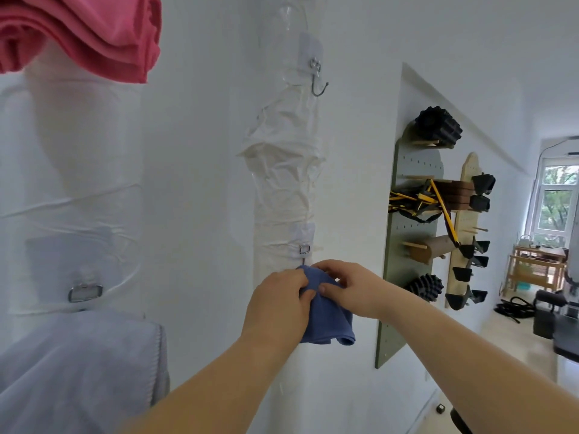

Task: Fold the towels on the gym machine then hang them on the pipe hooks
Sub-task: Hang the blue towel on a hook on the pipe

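1. White, crinkled and plastic-wrapped, the fat pipe (78, 183) stands at my left and the thin pipe (282, 183) dead ahead.
2. Soft, with a ribbed edge, the grey towel (78, 371) hangs folded low on the fat pipe. The pink towel (78, 36) hangs in thick folds above it.
3. Soft and bunched into a short fold, the blue towel (322, 314) hangs long axis down against the thin pipe.
4. My left hand (279, 305) has its fingers curled round that towel's left side. My right hand (347, 286) pinches its top between thumb and fingers.
5. Small and steel, the lower hook (304, 249) sits just above the towel's top. Its tip is hidden behind the cloth, so I cannot tell whether the towel has caught. I judge the right hand nearer, so a short lift up and over should do.
6. Higher up, the upper hook (319, 84) is bare bent wire.
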Motion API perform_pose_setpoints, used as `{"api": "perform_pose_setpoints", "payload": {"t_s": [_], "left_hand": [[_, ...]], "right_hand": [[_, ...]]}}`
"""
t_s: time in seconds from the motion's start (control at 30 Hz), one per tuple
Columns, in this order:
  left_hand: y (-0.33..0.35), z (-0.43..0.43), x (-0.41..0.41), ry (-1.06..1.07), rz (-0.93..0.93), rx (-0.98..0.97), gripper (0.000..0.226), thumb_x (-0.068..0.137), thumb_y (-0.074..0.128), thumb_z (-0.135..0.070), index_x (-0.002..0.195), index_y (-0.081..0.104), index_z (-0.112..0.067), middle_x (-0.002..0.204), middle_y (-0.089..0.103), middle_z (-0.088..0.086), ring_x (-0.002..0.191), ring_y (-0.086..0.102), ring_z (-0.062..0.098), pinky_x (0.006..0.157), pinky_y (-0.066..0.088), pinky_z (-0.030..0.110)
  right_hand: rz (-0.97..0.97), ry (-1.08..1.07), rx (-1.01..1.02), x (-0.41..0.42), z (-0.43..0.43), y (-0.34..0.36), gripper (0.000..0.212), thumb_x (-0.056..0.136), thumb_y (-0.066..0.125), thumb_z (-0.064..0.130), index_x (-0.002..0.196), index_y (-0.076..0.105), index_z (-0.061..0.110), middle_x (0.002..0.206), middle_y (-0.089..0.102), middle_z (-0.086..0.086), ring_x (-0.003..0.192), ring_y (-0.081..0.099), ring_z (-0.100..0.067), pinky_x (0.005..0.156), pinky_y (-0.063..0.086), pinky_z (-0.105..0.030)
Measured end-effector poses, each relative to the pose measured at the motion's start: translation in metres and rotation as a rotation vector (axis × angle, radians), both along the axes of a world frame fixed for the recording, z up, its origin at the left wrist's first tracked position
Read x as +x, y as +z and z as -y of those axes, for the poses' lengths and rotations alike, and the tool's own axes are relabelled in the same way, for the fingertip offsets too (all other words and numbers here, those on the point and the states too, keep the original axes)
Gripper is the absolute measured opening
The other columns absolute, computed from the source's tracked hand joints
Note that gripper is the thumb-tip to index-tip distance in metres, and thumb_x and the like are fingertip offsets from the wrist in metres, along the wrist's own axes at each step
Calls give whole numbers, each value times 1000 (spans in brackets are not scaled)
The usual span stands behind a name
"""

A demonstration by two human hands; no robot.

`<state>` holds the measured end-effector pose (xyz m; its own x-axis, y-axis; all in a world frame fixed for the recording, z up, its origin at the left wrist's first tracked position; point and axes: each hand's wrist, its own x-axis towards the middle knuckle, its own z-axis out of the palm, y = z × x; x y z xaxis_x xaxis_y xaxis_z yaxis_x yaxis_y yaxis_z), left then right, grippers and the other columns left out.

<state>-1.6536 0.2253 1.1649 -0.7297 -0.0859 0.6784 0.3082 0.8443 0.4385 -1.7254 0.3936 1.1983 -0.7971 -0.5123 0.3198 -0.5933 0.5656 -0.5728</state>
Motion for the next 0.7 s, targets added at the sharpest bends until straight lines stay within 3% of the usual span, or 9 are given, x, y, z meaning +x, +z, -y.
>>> {"api": "perform_pose_setpoints", "payload": {"t_s": [0.1,0.2,0.33,0.57,0.7], "left_hand": [[-5,2,0,-6,14,-30,20,103,46,-28,100,65,-23,102,69,-7,86,58,12,78,49,27],[0,0,5,-73,78,-33,28,103,41,-29,117,65,-25,110,70,-7,94,64,13,84,55,32],[5,2,9,-77,95,-93,29,103,46,-23,126,63,-18,128,60,-6,108,61,15,94,52,32],[-8,3,-1,-9,18,-135,23,102,45,-25,95,66,-18,98,61,-7,91,56,14,82,51,33],[-5,7,-6,-47,-9,54,13,93,58,-20,91,71,-22,85,65,-11,78,62,14,73,53,30]], "right_hand": [[-7,-22,-78,5,0,-7,35,97,59,23,128,60,40,111,74,13,99,70,-4,83,60,-22],[73,-8,-116,11,-3,-3,32,97,60,25,124,57,42,104,78,7,94,75,-12,84,64,-32],[83,-6,-20,15,-7,12,32,95,62,31,125,61,42,116,73,11,103,71,-10,89,60,-29],[-241,-86,189,7,4,11,36,90,66,29,124,61,35,119,65,13,109,61,-11,99,50,-30],[-196,-77,139,-1,6,4,35,90,65,25,123,60,35,115,69,12,103,65,-11,93,53,-28]]}}
